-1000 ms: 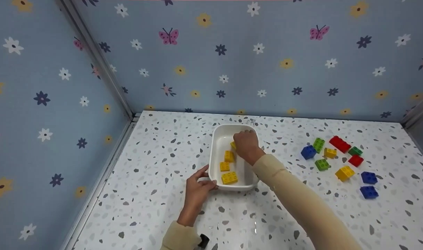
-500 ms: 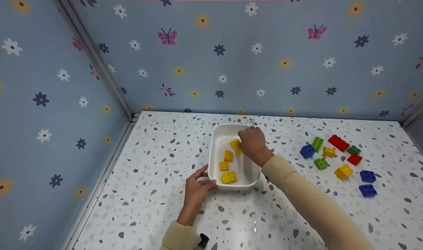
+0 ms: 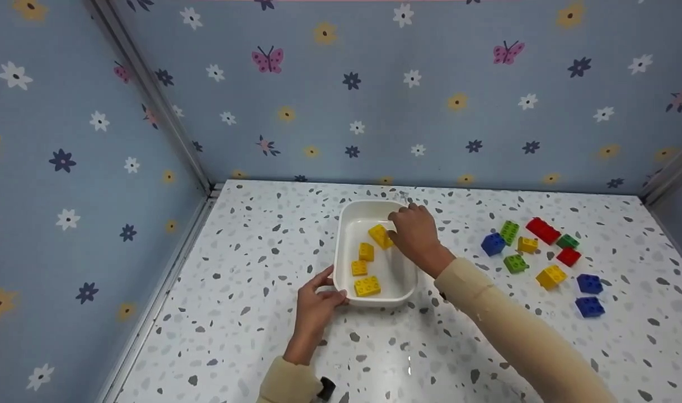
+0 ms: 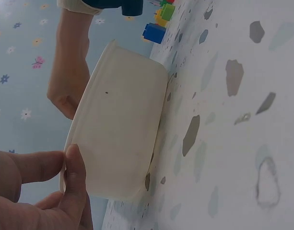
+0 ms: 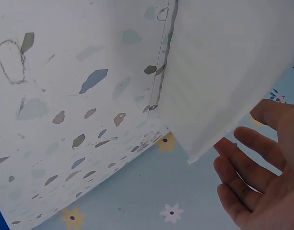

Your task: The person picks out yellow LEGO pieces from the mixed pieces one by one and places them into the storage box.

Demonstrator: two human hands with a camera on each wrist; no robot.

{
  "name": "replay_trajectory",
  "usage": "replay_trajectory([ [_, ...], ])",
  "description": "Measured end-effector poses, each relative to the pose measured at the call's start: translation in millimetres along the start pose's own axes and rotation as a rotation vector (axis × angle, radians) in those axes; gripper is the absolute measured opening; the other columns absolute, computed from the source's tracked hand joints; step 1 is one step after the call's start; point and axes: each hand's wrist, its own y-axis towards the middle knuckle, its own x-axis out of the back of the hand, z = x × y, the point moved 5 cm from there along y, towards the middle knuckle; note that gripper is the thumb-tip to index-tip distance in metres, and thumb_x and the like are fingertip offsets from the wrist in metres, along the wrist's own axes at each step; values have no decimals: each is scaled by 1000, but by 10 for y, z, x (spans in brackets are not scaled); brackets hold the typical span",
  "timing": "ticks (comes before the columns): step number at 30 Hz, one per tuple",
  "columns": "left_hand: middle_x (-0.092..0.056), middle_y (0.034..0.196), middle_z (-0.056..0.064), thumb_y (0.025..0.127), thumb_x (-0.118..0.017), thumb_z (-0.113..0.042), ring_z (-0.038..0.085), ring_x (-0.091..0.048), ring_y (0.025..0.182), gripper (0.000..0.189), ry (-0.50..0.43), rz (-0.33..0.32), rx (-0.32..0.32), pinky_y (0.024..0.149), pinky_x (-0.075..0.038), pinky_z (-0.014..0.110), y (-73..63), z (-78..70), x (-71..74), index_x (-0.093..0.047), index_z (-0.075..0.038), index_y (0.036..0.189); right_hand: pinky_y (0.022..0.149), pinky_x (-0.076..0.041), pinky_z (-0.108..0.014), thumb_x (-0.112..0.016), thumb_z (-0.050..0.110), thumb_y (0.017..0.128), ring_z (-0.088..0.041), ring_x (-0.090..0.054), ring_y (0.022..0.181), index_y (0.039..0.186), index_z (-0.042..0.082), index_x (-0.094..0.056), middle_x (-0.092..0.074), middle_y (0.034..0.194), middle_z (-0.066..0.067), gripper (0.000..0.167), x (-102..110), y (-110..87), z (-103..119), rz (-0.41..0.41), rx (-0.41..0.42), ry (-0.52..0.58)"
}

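A white plastic tub (image 3: 395, 279) stands on the speckled table, with several yellow toy building bricks (image 3: 367, 286) inside. My left hand (image 3: 315, 305) grips its rim at the near left corner; the left wrist view shows the thumb and fingers (image 4: 76, 167) pinching the edge. Over the far right rim is my right hand (image 3: 416, 230), beside the farthest yellow brick (image 3: 379, 235). In the right wrist view, that hand (image 5: 262, 167) has loosely bent, spread fingers and nothing visible between them. The tub's wall partly hides its fingertips, so contact with the brick cannot be told.
To the right lie loose bricks: blue (image 3: 493, 244), light green (image 3: 516, 263), red (image 3: 542, 230), dark green (image 3: 568, 241) and yellow (image 3: 551, 276). A flowered blue wall (image 3: 318, 89) rises behind the table, and another panel (image 3: 94, 201) stands at the left.
My right hand has drawn back to the right, from over the tub's inside to its rim. The farthest yellow brick now shows more fully. The left hand keeps its hold.
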Motion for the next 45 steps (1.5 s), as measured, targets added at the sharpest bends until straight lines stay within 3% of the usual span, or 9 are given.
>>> replay_trajectory([
  [5, -56, 128, 24, 92, -71, 9, 20, -72, 90, 65, -5, -1, -3, 82, -67, 37, 4, 4, 12, -51, 4, 153, 98, -57, -50, -85, 16, 91, -35, -68, 100, 116, 1, -80, -78, 108, -16, 30, 64, -88, -39, -53, 18, 26],
  [13, -56, 127, 23, 92, -71, 7, 21, -73, 92, 65, 27, -6, -5, 81, -66, 34, -13, 11, 25, -51, 2, 154, 105, -54, -51, -84, 17, 91, -35, -67, 104, 117, 3, -80, -78, 111, -16, 30, 83, -235, -184, -78, 2, 44],
  [24, -55, 126, 24, 92, -70, 10, 25, -72, 95, 64, -22, -1, -3, 80, -66, 33, -16, 18, 25, -51, 5, 153, 99, -57, -52, -86, 13, 89, -37, -68, 102, 111, 2, -81, -78, 106, -17, 25, 150, -459, -444, -199, 22, 50],
  [35, -56, 126, 23, 93, -70, 8, 22, -72, 91, 63, 9, -9, 12, 81, -66, 32, 11, 37, 7, -52, 3, 153, 90, -57, -55, -88, 6, 83, -39, -68, 94, 102, -1, -80, -77, 100, -19, 22, 155, -675, -684, -292, 61, 66],
  [45, -57, 127, 23, 93, -71, 8, 20, -71, 88, 63, 6, -11, 6, 80, -66, 32, -3, 12, -2, -52, 3, 153, 95, -56, -55, -86, 5, 87, -40, -66, 99, 110, -2, -79, -76, 106, -21, 26, 157, -841, -871, -262, 22, 80],
])
